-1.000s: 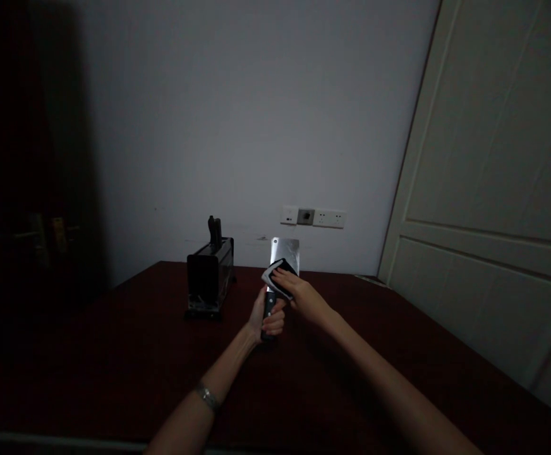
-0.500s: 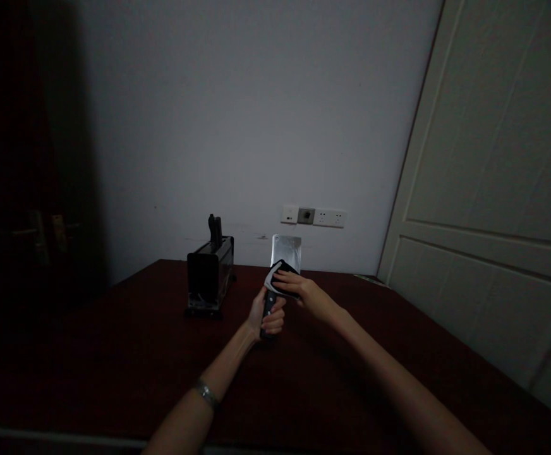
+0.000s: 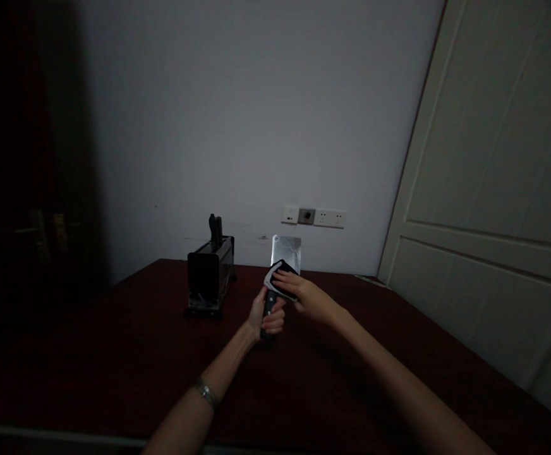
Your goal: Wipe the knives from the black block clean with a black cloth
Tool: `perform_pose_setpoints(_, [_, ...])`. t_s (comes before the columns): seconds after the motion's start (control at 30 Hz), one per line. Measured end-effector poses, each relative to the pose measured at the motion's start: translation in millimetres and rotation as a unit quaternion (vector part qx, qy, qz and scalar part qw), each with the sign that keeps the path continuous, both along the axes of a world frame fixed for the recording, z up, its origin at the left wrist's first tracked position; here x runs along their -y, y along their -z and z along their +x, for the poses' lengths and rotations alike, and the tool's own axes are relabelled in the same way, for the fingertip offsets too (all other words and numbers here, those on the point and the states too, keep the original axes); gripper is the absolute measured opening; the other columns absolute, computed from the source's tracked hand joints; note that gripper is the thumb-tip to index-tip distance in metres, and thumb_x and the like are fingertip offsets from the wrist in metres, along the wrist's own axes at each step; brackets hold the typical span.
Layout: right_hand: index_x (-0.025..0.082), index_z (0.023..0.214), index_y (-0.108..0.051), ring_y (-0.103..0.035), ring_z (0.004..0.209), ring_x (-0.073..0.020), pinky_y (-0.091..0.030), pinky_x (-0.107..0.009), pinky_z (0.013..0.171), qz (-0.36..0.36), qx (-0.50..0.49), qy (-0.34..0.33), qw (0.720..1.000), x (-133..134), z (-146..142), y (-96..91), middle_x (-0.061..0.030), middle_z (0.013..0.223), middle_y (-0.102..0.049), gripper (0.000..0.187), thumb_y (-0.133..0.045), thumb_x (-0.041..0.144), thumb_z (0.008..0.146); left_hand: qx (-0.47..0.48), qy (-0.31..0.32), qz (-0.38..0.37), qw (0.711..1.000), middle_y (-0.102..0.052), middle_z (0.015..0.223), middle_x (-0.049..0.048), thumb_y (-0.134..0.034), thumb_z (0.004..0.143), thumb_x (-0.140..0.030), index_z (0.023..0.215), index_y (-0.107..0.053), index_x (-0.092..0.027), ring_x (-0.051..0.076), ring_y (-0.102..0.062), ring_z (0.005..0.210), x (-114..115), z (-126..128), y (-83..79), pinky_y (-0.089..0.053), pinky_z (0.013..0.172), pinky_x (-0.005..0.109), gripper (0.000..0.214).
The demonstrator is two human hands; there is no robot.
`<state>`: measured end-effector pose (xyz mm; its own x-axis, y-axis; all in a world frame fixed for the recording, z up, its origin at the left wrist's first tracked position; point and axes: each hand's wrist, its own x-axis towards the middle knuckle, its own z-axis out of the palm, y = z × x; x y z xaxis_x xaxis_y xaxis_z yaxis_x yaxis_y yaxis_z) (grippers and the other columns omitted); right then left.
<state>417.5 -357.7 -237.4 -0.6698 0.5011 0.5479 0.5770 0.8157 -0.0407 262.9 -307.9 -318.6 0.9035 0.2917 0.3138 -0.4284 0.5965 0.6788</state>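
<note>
My left hand is wrapped round the dark riveted handle of a cleaver. The broad metal blade points up and away from me, above the tabletop. Over the lower part of the blade lies a black piece with a light grey edge, which looks like a folded cloth. My right hand holds that piece against the blade, its fingers reaching across from the right. The thumb of my right hand is hidden.
A black knife block with dark handles upright in it stands left on the dark red table. Wall sockets sit behind the blade. A pale panelled door borders the right side.
The right hand has shifted very slightly on the black and grey cloth. The left hand and the cleaver look the same.
</note>
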Motion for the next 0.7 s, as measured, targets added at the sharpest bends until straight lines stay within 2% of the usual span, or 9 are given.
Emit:
perform_pose_setpoints(0.13, [0.019,0.124,-0.05,-0.035,0.127,-0.0223,-0.03,-0.045,0.104,-0.007,-0.023,0.019,1.0,10,-7,-2.7,-0.0093,0.13,-0.049,0.042,-0.051,0.023,0.081,0.001,0.012,-0.009,1.0,-0.027,0.029,-0.0046,-0.016,0.081,-0.067,0.05,-0.042,-0.016,0.005,-0.014,0.021,-2,1,2.9,-0.015,0.025,0.015,0.065])
perform_pose_setpoints(0.2, [0.02,0.118,-0.055,-0.039,0.124,-0.0217,-0.033,-0.045,0.102,-0.002,-0.042,0.026,0.999,8,-10,-4.2,-0.0085,0.124,-0.055,0.035,-0.047,0.027,0.085,0.005,0.018,-0.008,1.0,-0.027,0.029,-0.0046,-0.018,0.081,-0.067,0.05,-0.042,-0.016,0.005,-0.014,0.021,-1,1,2.7,-0.015,0.024,0.015,0.064])
perform_pose_setpoints(0.5, [0.02,0.106,-0.063,-0.046,0.118,-0.023,-0.037,-0.046,0.099,0.071,-0.12,0.042,0.989,-25,-6,-13.9,-0.0098,0.114,-0.062,0.026,-0.054,0.024,0.082,-0.011,0.026,0.012,1.0,-0.028,0.029,-0.0042,-0.012,0.081,-0.068,0.05,-0.037,-0.017,0.006,-0.016,0.02,9,0,-9.8,-0.018,0.025,0.016,0.064])
perform_pose_setpoints(0.7, [0.023,0.11,-0.061,-0.046,0.119,-0.021,-0.034,-0.046,0.102,0.025,-0.058,-0.02,0.998,-14,-8,-4.4,-0.0072,0.119,-0.059,0.028,-0.054,0.021,0.082,-0.001,0.007,0.014,1.0,-0.028,0.029,-0.0049,-0.016,0.081,-0.067,0.053,-0.039,-0.017,0.005,-0.014,0.02,4,0,-4.9,-0.017,0.025,0.016,0.062])
